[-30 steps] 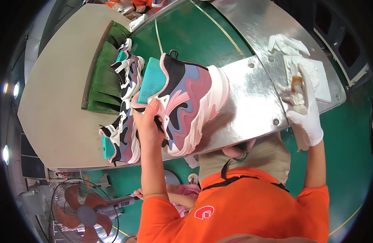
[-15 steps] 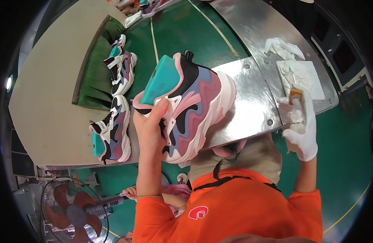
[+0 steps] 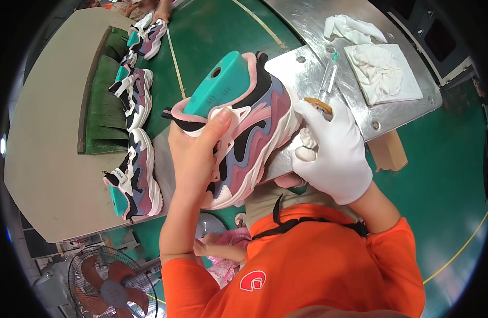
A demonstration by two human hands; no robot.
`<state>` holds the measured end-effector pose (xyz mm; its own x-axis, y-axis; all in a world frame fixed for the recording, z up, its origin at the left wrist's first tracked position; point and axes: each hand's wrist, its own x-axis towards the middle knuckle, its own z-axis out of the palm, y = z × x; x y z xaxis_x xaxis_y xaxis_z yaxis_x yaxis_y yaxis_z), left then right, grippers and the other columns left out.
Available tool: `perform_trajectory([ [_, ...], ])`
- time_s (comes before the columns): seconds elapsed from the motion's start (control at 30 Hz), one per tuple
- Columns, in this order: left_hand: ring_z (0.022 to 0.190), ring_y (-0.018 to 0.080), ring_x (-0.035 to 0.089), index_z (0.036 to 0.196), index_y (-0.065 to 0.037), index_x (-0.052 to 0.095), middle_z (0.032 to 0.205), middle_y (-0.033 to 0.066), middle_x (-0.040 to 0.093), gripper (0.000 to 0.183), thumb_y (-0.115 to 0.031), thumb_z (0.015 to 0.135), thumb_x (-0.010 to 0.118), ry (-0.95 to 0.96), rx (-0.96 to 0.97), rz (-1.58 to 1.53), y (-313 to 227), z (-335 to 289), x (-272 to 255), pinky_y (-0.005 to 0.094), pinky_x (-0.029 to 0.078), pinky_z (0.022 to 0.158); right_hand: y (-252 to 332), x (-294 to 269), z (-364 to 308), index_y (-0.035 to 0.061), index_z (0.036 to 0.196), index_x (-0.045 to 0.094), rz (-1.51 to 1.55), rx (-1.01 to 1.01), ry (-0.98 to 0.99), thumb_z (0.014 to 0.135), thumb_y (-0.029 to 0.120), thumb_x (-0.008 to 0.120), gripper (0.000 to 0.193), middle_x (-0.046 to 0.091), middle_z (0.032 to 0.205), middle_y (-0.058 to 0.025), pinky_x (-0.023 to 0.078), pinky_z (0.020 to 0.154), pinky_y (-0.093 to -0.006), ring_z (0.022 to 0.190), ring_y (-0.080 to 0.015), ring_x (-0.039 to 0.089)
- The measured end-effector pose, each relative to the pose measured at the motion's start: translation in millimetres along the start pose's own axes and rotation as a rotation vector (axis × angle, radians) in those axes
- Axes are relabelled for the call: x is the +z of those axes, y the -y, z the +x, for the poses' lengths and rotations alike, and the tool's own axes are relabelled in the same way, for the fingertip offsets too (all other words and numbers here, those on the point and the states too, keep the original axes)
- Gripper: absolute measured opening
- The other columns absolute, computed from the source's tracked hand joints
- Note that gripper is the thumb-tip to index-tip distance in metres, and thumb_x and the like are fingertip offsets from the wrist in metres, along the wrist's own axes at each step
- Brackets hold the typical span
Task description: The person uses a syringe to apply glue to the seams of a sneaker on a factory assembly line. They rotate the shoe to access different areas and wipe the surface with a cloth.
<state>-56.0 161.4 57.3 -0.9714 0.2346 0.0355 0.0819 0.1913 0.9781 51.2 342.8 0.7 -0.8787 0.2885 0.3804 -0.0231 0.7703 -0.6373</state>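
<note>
Over the near edge of the metal table point(image 3: 400, 117), a sneaker point(image 3: 257, 135) is held up by the bare left hand point(image 3: 193, 148). It could turn or slip, I think, because only this hand seems to carry it, and the turquoise form point(image 3: 222, 87) inside probably adds weight. Its white sole may also get a mark, if the nearby glove is not clean. The sneaker is tilted, with wavy panels of mauve, blue-grey and black, and a pink collar lining. The left fingers are closed on its lacing side, thumb on top, the others mostly hidden. Just beside the sole, the gloved right hand point(image 3: 334, 153) has its fingers curled around a syringe point(image 3: 329, 74) with green tip and, it seems, a white wad point(image 3: 307, 138); whether it touches the sole, I cannot tell. Farther right lies a white pad point(image 3: 412, 94) with crumpled cloth point(image 3: 381, 71). To the left, more sneakers point(image 3: 140, 172) make a row beside green flaps point(image 3: 103, 106), and another person's hand point(image 3: 162, 11) is on the far one.
</note>
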Motion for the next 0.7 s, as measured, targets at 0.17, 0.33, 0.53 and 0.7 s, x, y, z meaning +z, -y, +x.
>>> perform_trajectory([
  [0.17, 0.093, 0.0154, 0.062, 0.122, 0.005, 0.050, 0.107, 0.0120, 0.064, 0.061, -0.022, 0.077, 0.081, -0.014, 0.018, 0.013, 1, -3, 2, 0.0271, 0.050, 0.082, -8, 18, 0, 0.0124, 0.116, 0.059, -0.076, -0.111, -0.081, 0.065, 0.018, 0.070, 0.053, 0.047, 0.101, -0.0198, 0.047, 0.077, -0.0472, 0.095, -0.0389, 0.051],
  [0.33, 0.092, 0.0143, 0.062, 0.123, 0.003, 0.051, 0.106, 0.0112, 0.064, 0.060, -0.022, 0.078, 0.081, -0.012, 0.011, 0.014, 2, -2, 1, 0.0270, 0.050, 0.079, -1, 12, 0, 0.0107, 0.101, 0.058, -0.042, -0.104, -0.017, 0.064, 0.016, 0.069, 0.039, 0.048, 0.096, -0.0196, 0.046, 0.076, -0.0479, 0.093, -0.0387, 0.051],
  [0.53, 0.088, 0.0127, 0.062, 0.122, 0.001, 0.052, 0.103, 0.0093, 0.064, 0.056, -0.022, 0.079, 0.080, 0.018, -0.018, -0.035, 5, 1, -3, 0.0255, 0.050, 0.075, -5, -11, -2, 0.0146, 0.114, 0.062, 0.114, -0.005, 0.108, 0.062, 0.013, 0.074, 0.053, 0.051, 0.116, -0.0201, 0.046, 0.090, -0.0432, 0.105, -0.0389, 0.054],
  [0.7, 0.088, 0.0137, 0.062, 0.119, 0.003, 0.052, 0.103, 0.0094, 0.063, 0.053, -0.018, 0.079, 0.080, 0.018, 0.006, -0.101, 3, 6, -9, 0.0271, 0.051, 0.077, -15, -32, -15, 0.0124, 0.113, 0.062, 0.204, -0.044, -0.023, 0.062, 0.016, 0.078, 0.053, 0.051, 0.121, -0.0200, 0.045, 0.094, -0.0425, 0.110, -0.0383, 0.054],
])
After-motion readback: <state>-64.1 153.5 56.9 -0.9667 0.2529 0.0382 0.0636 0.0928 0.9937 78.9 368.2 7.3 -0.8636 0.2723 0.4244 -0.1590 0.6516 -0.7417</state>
